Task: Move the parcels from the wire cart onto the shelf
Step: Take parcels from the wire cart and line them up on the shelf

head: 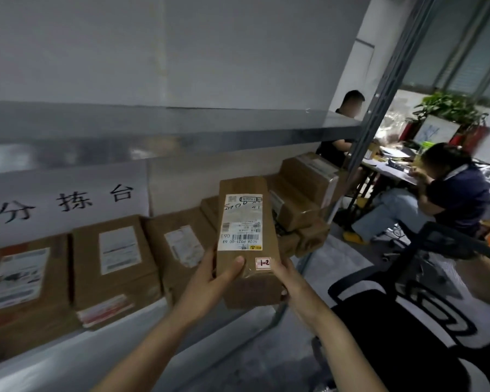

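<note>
I hold a long brown cardboard parcel (245, 236) with a white shipping label and a small "1-2" sticker, its far end pointing into the metal shelf (181, 131). My left hand (212, 281) grips its near left side, thumb on top. On the near right corner, my right hand (283, 278) grips it. Several brown parcels (116, 258) lie in a row on the shelf board to the left, and a stack of parcels (303, 196) sits at the shelf's right end. The wire cart is out of view.
A grey shelf upright (379, 108) stands at the right. A paper sign (65, 202) hangs behind the parcels. Beyond the shelf two people sit at a desk (391, 168). A black office chair (425, 306) stands close on my right.
</note>
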### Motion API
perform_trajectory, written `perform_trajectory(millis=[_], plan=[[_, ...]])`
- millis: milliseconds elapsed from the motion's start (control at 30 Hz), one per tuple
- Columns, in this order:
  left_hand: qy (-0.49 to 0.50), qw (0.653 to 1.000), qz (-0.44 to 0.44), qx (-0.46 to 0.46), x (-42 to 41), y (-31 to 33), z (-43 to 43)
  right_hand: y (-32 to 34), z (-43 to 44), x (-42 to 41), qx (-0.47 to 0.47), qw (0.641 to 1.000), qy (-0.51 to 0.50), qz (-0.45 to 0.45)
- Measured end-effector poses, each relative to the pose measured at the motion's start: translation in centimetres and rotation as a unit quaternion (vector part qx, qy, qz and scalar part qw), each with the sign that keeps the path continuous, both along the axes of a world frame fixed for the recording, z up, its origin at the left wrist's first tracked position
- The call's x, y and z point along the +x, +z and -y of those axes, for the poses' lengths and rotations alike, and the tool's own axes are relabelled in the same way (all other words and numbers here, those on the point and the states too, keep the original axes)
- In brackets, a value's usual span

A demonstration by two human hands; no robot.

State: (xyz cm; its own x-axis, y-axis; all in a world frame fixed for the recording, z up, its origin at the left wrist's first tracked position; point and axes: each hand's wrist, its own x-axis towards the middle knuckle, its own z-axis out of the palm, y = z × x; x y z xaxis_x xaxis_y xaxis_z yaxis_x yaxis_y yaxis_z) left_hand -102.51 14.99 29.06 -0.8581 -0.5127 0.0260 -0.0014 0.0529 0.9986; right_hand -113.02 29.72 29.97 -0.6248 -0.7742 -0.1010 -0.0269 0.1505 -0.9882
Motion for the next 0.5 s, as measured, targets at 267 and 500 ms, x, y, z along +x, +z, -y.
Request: perform_trajectory(millis=[267,500], plan=[[-0.043,0.998,-0.035,0.023,-8.4,0.8,0.2,1.3,0.8,-8.3,0.026,0.993,-0.011,-0.117],[-0.009,1.0,-0.014,-0.004,-13.9,1.5,0.9,2.2,2.4,-15.1,0.027,0.992,0.009,-0.126]])
